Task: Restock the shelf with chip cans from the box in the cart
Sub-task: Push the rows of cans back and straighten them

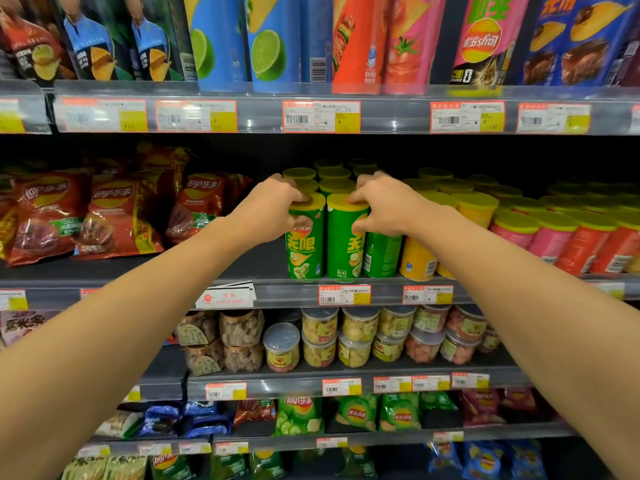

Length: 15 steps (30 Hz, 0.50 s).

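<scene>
Two short green chip cans with yellow lids stand side by side at the front of the middle shelf [242, 268]. My left hand [268, 211] grips the top of the left can [304, 251], fingers curled over its lid. My right hand [382, 207] grips the top of the right can [344, 251] the same way. More green cans [334, 174] stand in rows behind them. The box and the cart are out of view.
Yellow [419, 258], pink [512, 230] and red cans fill the shelf to the right. Red chip bags [117, 220] lie to the left, with bare shelf between them and the green cans. Tall cans [270, 43] stand on the shelf above; clear snack tubs [318, 337] sit below.
</scene>
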Available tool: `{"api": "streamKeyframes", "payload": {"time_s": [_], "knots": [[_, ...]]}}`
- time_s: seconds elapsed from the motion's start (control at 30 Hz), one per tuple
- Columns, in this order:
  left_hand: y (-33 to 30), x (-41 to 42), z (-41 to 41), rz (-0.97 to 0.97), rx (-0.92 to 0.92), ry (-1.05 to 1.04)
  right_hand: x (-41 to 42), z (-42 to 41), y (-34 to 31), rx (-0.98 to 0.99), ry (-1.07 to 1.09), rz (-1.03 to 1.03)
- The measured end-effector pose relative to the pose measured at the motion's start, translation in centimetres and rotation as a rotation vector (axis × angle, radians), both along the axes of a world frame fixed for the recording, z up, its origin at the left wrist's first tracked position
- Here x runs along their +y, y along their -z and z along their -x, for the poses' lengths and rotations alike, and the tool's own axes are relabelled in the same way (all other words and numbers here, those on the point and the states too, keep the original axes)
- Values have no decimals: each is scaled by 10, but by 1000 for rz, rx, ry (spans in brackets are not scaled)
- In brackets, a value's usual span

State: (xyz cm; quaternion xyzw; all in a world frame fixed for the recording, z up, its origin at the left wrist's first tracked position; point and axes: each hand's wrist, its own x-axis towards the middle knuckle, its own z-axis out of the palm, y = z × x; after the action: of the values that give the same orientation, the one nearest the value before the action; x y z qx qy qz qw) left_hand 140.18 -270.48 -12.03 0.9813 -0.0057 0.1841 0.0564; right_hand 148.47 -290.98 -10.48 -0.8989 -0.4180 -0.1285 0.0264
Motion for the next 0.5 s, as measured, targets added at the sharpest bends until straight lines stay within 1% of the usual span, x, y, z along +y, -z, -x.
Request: {"api": "streamKeyframes", "payload": {"time_s": [0.1, 0.2, 0.33, 0.5], "knots": [[2, -1, 1, -14, -18, -3, 0, 0, -1, -16, 7, 26], [3, -3, 2, -29, -28, -5, 2, 2, 1, -28, 22, -15], [1, -5, 3, -37, -26, -22, 7, 4, 2, 21, 43, -69], [-2, -10, 3, -53, -22, -39, 9, 6, 6, 9, 58, -93]]}}
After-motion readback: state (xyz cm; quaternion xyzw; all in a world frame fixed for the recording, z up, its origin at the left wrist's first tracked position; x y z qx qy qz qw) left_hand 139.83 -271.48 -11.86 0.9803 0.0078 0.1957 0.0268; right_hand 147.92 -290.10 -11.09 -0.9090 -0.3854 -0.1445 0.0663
